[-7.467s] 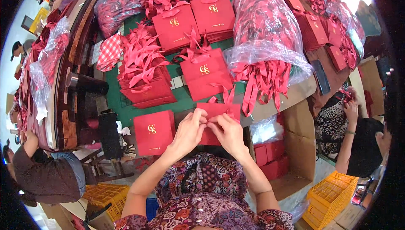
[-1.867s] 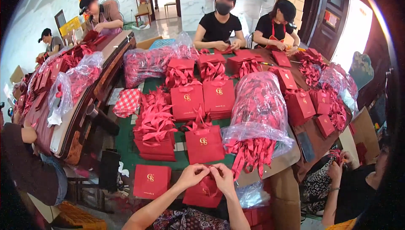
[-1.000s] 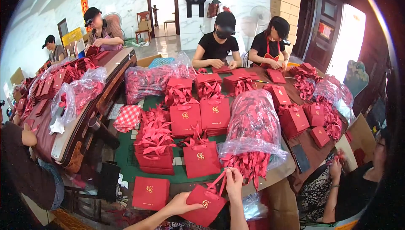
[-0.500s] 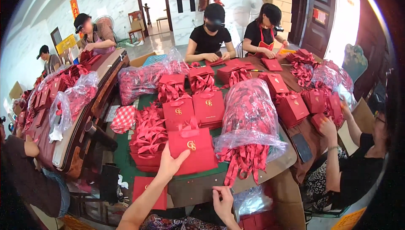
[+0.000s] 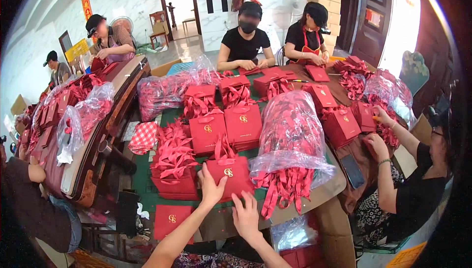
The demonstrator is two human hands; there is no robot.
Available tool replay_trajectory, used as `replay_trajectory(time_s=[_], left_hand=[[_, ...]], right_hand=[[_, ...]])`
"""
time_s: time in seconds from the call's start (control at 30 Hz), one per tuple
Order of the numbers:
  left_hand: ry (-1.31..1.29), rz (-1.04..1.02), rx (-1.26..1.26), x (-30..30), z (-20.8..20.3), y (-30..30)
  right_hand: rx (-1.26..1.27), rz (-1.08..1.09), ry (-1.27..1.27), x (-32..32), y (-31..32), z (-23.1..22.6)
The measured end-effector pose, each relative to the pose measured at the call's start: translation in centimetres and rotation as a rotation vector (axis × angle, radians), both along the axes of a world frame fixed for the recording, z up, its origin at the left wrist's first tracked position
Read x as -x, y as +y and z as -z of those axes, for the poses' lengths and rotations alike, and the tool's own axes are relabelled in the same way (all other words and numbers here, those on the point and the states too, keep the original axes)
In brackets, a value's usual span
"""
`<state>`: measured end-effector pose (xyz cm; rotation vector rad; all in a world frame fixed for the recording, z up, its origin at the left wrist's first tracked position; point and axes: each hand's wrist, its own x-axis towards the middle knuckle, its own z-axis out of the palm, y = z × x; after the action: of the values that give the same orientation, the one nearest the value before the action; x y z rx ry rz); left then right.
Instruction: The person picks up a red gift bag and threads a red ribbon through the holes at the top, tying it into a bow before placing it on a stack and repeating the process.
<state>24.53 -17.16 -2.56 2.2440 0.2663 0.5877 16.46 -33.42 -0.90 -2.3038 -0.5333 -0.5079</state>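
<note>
A red paper gift bag with a gold emblem and a red ribbon handle lies at the near edge of the green mat. My left hand rests against its left edge, fingers stretched upward and thumb apart over the front. At the bag's lower right edge is my right hand, its fingers spread and nothing held in it. Left of the bag stands a pile of red bags with loose ribbon handles on top. Another flat red bag sits near my left forearm.
Behind are stacked red bags. A clear plastic sack full of ribboned red bags stands to the right, near a dark phone. A dark cup and checked cloth are left. Several people work around the tables.
My right hand has moved up and left to the bag, its fingers opening out. My left hand has shifted right. The bag has moved slightly right and now sits squarer.
</note>
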Motion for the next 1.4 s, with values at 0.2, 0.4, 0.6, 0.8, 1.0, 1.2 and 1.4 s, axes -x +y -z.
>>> replay_trajectory(time_s=[0.2,0.4,0.6,0.8,1.0,1.2,1.4], left_hand=[[0.102,0.009,-0.066,0.1,2.3,0.3],[0.052,0.103,-0.101,2.5,1.0,0.6],[0.077,0.481,0.101,10.1,-5.6,2.8],[0.036,0.264,0.042,15.5,-6.7,8.8],[0.061,-0.132,-0.134,19.7,-6.1,13.3],[0.063,-0.199,-0.14,22.1,-4.0,13.7],[0.275,-0.114,-0.125,23.9,-1.7,13.8]], right_hand=[[0.23,0.121,-0.007,-2.7,1.4,2.4],[0.252,0.129,0.016,-3.6,1.7,2.5],[0.263,0.145,0.047,-5.9,2.1,2.3],[0.032,0.089,-0.051,-3.1,2.2,0.5],[-0.29,-0.134,0.251,2.5,5.2,-0.6],[-0.263,-0.222,0.457,6.2,9.3,-2.0],[-0.193,-0.201,0.399,7.1,11.5,2.0]])
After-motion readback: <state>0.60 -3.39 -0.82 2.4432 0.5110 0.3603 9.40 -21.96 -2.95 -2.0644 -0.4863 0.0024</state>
